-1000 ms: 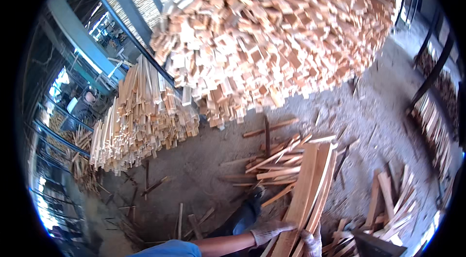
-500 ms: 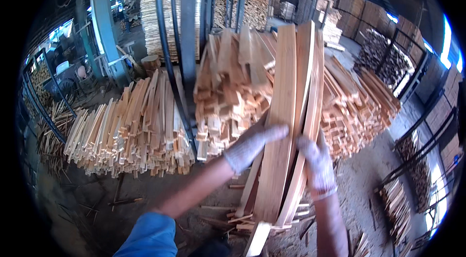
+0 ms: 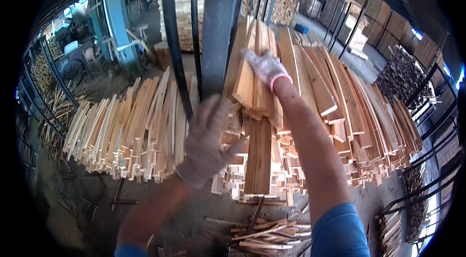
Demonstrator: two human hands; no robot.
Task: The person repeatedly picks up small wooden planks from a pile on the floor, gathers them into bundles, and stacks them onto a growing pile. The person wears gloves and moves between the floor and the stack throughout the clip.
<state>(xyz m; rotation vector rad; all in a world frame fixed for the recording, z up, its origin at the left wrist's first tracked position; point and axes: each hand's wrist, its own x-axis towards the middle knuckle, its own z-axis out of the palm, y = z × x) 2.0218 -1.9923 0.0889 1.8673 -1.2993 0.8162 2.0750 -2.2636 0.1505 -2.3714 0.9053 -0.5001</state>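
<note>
My right hand [image 3: 268, 68], in a pale work glove with a pink cuff, lies across a bundle of long wooden boards [image 3: 251, 91] on top of the middle stack. Its fingers curl over the boards' left edge. To the left and nearer me, my gloved left hand [image 3: 206, 145] is in the air with fingers spread, holding nothing and slightly blurred. A darker grooved board [image 3: 258, 157] juts out toward me from beneath the bundle. More boards [image 3: 335, 97] lie lengthwise to the right of my right hand.
A dark steel post [image 3: 221, 29] and black rack bars [image 3: 175, 43] stand just left of the bundle. Another board stack [image 3: 128, 131] lies at the left. Loose sticks [image 3: 272, 232] litter the floor near me. Stacked timber [image 3: 403, 72] stands at the far right.
The boards that both hands held upright before me now lie on the middle stack. My left hand has let go and moved left; my right hand has moved forward over them.
</note>
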